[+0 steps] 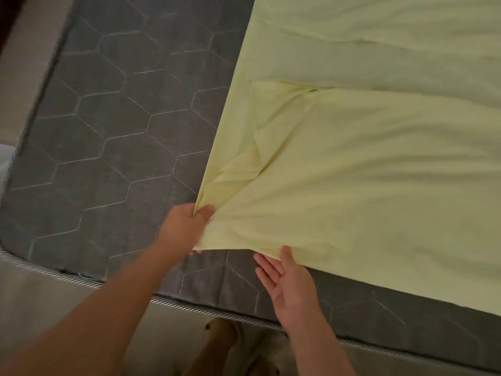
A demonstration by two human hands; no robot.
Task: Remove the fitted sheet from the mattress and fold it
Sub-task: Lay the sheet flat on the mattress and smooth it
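Observation:
A pale yellow fitted sheet [379, 164] lies spread over the right part of a dark grey mattress [108, 126] quilted with a hexagon pattern. Its near left corner is bunched and creased. My left hand [184, 226] pinches that corner between thumb and fingers, lifting it slightly off the mattress. My right hand [287, 283] is palm up with fingers spread, just under the sheet's near edge; its thumb touches the fabric but does not grip it.
The mattress has a corded white piping edge [189, 308] along its near and left sides. Below the near edge, my bare feet [225, 346] stand on the floor. A light-coloured wall or bed frame [24, 77] runs along the left.

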